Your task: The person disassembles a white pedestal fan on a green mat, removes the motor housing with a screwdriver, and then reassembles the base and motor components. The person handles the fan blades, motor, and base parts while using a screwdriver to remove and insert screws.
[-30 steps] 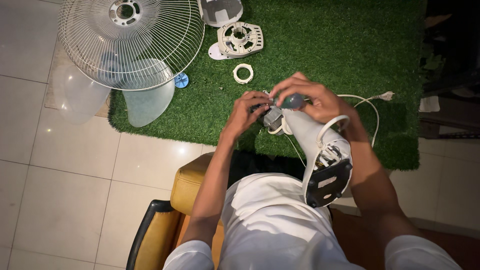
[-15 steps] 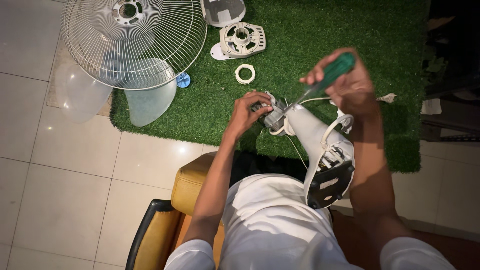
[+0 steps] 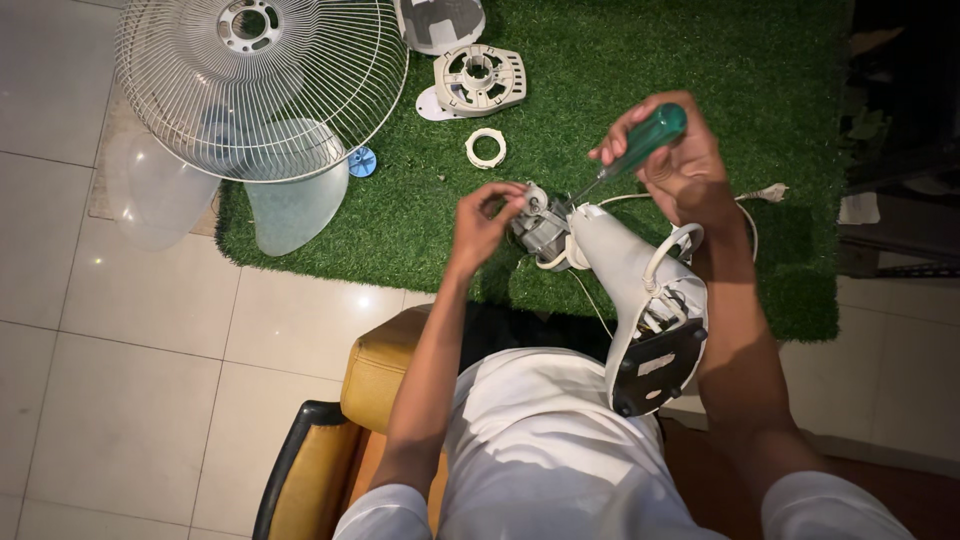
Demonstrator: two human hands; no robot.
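My right hand (image 3: 680, 165) grips a green-handled screwdriver (image 3: 640, 140) whose tip points down-left at the fan motor (image 3: 545, 225). My left hand (image 3: 485, 220) pinches the end of that motor, fingers closed on a small part at its tip. The motor sits on top of a white fan body (image 3: 630, 290) that rests across my lap, its dark base plate (image 3: 660, 370) toward me. A white cord (image 3: 700, 215) loops from the body to a plug (image 3: 770, 192) on the grass mat.
A green grass mat (image 3: 620, 60) lies on the tiled floor. On it rest a white wire fan guard (image 3: 260, 85), a translucent blade (image 3: 290, 205), a blue cap (image 3: 362, 162), a white ring (image 3: 486, 148) and white housing parts (image 3: 478, 78). I sit on a yellow stool (image 3: 385, 365).
My right hand rose from the motor, lifting the green screwdriver up and to the right, then angled its tip back at the motor. My left hand stayed on the motor's end.
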